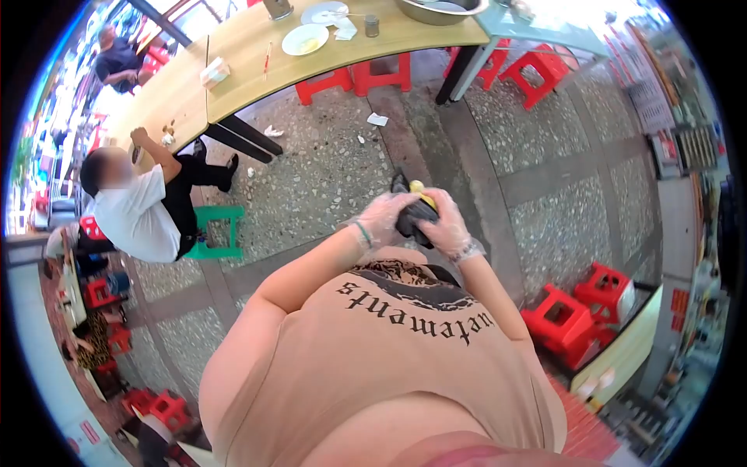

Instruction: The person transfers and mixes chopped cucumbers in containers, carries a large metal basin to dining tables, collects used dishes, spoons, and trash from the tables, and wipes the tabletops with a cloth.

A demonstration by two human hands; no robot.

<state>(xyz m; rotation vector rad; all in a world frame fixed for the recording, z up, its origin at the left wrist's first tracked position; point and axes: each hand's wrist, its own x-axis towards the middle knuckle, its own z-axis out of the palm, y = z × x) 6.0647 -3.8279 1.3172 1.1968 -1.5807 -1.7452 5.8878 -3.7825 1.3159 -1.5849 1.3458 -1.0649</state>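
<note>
Both my hands wear clear plastic gloves and meet in front of my chest, above the speckled floor. My left hand (384, 220) has its fingers closed round the left side of a dark bundle (412, 219) that looks like black plastic. On the right side of it, my right hand (445, 226) is closed too. A small yellow thing (418, 187) sticks up at the top of the bundle between my hands; what it is I cannot make out. A green band circles my left wrist.
A long wooden table (257, 50) ahead bears plates (305, 40), a tissue box (215, 73) and a metal basin (442, 11). At left a person in white (140, 210) sits on a green stool (220, 233). Red stools (556, 319) stand at right.
</note>
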